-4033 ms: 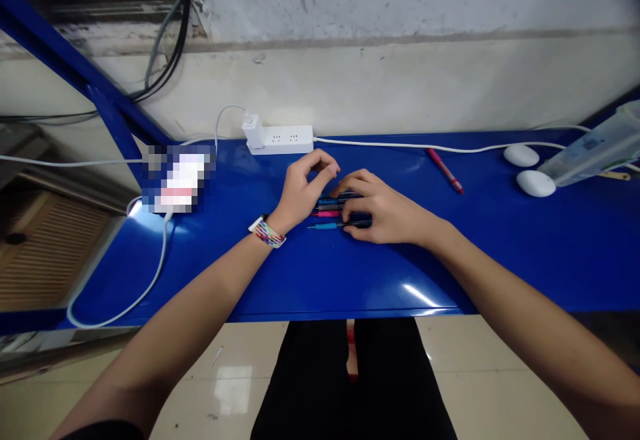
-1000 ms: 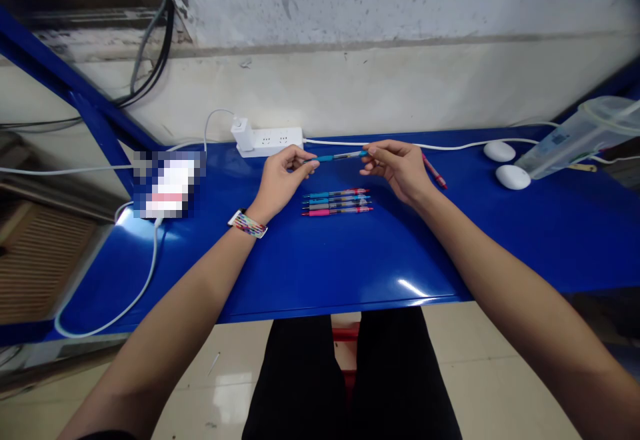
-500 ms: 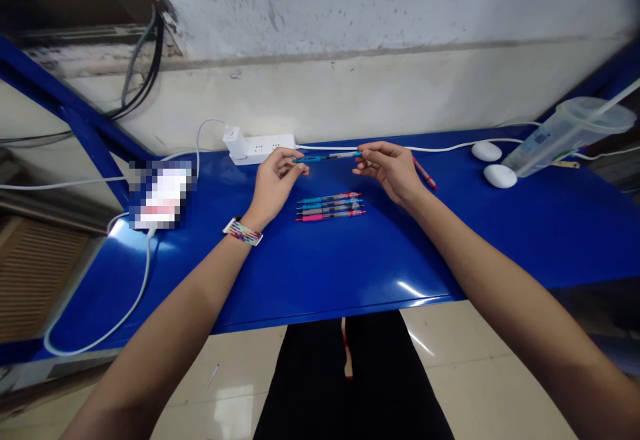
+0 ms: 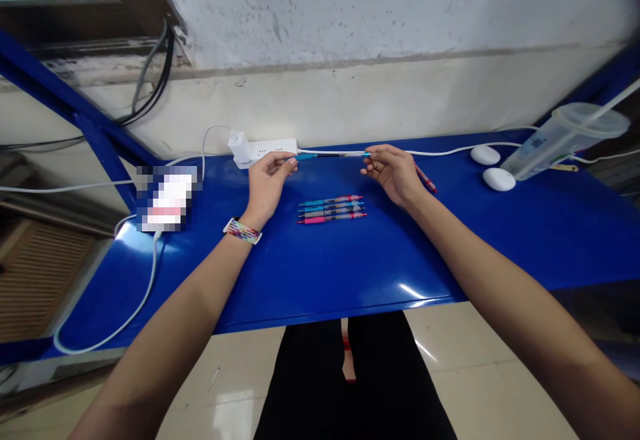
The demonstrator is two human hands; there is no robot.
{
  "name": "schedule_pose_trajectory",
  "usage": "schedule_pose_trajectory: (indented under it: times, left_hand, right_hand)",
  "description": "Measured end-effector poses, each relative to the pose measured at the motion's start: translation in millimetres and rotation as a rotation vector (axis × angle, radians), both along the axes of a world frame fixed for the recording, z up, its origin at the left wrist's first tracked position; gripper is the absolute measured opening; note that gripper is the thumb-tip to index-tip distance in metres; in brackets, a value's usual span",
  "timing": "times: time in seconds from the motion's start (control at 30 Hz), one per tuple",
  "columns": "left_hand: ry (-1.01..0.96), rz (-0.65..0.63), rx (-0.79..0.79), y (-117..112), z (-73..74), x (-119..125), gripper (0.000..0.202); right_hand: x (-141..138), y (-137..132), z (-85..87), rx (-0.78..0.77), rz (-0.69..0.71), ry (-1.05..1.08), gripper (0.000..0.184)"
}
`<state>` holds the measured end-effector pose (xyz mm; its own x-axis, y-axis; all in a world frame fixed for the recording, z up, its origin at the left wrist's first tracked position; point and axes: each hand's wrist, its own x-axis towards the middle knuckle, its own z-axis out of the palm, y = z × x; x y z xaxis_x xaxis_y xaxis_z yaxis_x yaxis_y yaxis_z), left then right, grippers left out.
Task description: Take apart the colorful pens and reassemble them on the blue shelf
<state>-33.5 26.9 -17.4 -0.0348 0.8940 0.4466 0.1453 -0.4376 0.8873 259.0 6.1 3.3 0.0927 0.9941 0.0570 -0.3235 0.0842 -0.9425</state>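
Note:
A blue pen (image 4: 330, 155) is held level above the back of the blue table, stretched between my two hands. My left hand (image 4: 270, 170) pinches its blue grip end. My right hand (image 4: 393, 170) pinches the other end, which has a clear barrel and a light blue tip. A dark length shows in the pen's middle; I cannot tell whether its parts are separated. Below my hands, several pens (image 4: 333, 209) lie side by side in a stack of rows, with blue, grey and pink grips. A red pen (image 4: 426, 179) lies behind my right wrist, partly hidden.
A white power strip (image 4: 273, 149) with a plugged charger (image 4: 239, 147) sits against the wall. At left is a phone (image 4: 170, 199) on a white cable. Two white rounded objects (image 4: 499, 179) and a tilted clear cup (image 4: 555, 143) with a straw stand at right on the blue table (image 4: 320, 280).
My hands have moved slightly apart, the left to the left and the right to the right, with the pen still between them. The row of pens stays put.

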Motion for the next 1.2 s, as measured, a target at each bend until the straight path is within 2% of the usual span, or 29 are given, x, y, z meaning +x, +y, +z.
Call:
schedule_pose_trajectory:
  times: [0.13,0.6,1.2]
  left_hand:
    - [-0.077,-0.014,-0.045,-3.8,2.7,2.8,0.004]
    - [-0.118,-0.010,-0.082,-2.8,5.9,1.8,0.027]
    - [-0.116,0.008,-0.078,-4.4,7.5,2.3,0.031]
  right_hand:
    - [1.1,1.0,-0.6,0.007,-0.027,-0.003,0.014]
    - [5.5,3.3,-3.0,0.068,-0.087,-0.068,0.015]
    - [6.6,5.0,-2.7,0.099,-0.124,-0.038,0.014]
